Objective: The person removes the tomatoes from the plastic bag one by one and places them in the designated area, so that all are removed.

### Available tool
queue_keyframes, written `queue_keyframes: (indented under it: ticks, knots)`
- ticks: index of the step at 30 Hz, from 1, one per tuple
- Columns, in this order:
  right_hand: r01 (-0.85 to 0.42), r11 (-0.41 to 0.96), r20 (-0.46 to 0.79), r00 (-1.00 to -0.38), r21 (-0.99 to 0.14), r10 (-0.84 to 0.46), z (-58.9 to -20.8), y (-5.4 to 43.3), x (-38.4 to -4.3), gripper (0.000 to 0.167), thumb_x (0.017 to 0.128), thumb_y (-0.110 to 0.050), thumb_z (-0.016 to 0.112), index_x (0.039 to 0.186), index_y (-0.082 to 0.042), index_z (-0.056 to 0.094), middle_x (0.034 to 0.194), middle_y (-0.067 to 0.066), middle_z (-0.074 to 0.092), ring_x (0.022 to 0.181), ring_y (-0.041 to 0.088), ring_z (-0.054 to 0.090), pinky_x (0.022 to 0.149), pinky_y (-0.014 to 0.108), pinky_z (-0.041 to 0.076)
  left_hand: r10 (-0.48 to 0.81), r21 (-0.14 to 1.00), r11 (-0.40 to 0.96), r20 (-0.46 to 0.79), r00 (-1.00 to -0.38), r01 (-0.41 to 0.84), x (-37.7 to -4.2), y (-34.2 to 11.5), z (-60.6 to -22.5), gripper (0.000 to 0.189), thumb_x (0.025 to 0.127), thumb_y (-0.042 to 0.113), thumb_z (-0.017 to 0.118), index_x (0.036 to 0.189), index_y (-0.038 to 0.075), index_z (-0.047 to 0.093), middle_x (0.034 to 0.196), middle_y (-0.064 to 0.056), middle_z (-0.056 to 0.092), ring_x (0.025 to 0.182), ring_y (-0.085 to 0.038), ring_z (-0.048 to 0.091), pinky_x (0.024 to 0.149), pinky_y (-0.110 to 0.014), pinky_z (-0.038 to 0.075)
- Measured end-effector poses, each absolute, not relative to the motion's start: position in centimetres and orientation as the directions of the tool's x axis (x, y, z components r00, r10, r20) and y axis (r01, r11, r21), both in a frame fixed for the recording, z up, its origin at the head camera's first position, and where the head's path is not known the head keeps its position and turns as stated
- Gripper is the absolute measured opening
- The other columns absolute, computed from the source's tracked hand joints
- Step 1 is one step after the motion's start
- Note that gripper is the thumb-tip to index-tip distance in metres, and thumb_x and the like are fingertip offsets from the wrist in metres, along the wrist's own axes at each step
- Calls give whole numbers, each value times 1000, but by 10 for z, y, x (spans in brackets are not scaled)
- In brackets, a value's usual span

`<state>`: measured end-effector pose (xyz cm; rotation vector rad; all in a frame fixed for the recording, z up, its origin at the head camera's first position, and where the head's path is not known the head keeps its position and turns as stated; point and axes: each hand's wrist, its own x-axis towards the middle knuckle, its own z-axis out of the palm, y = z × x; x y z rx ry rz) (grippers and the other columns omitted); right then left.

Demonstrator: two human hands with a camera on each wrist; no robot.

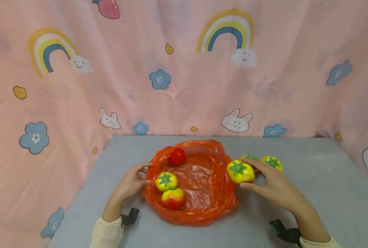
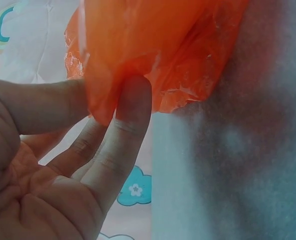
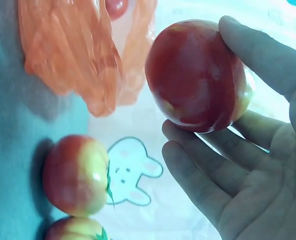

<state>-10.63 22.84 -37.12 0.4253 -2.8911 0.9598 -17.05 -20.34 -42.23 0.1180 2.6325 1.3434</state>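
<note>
An orange plastic bag (image 1: 199,182) lies spread on the table with its mouth facing up. Inside, toward its left side, are a red tomato (image 1: 176,156), a yellow tomato with a green star-shaped top (image 1: 166,181) and a red-and-yellow tomato (image 1: 173,199). At the left rim, my left hand (image 1: 133,184) pinches the bag's edge between thumb and fingers, as the left wrist view shows up close (image 2: 107,100). My right hand (image 1: 275,184) grips another red-and-yellow tomato (image 3: 195,75) between thumb and fingers, by the bag's right rim.
Behind my right hand, two more tomatoes, one nearer (image 3: 75,175) and one at the right (image 1: 272,163), sit on the grey table (image 1: 320,172). A pink printed curtain (image 1: 184,103) hangs behind the table and at its sides.
</note>
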Motion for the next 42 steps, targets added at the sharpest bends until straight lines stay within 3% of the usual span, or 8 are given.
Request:
queue_keyframes:
  ticks: [8, 16, 24, 42]
  knots:
    - [-247, 754, 120, -968, -609, -221, -362, 240, -114, 77, 84, -47, 76, 147, -13, 46, 137, 15, 57, 115, 33, 59, 97, 56, 52, 137, 788, 615, -142, -980, -28, -176, -204, -416, 59, 85, -6, 69, 137, 18, 57, 125, -14, 61, 95, -22, 64, 86, -37, 60]
    - [-193, 770, 82, -980, -608, -181, -372, 251, -112, 77, 86, -48, 74, 146, -11, 46, 141, 19, 53, 118, 37, 58, 94, 56, 53, 130, 797, 601, -170, -977, -59, -171, -202, -425, 58, 84, -6, 70, 136, 18, 59, 122, -12, 63, 91, -20, 64, 83, -35, 60]
    - [-106, 810, 30, -994, -577, -108, -373, 268, -115, 83, 86, -55, 70, 149, -10, 41, 145, 26, 48, 122, 46, 50, 94, 68, 46, 114, 787, 615, -159, -981, -56, -170, -202, -425, 56, 84, -5, 72, 134, 18, 60, 120, -12, 63, 91, -20, 64, 83, -36, 60]
    - [18, 820, -25, -1000, -572, 4, -380, 316, -123, 91, 90, -57, 65, 155, -3, 29, 146, 36, 40, 120, 54, 50, 89, 71, 43, 103, 783, 618, -163, -981, -65, -170, -202, -425, 58, 84, -5, 71, 135, 20, 60, 121, -11, 63, 90, -18, 64, 84, -36, 60]
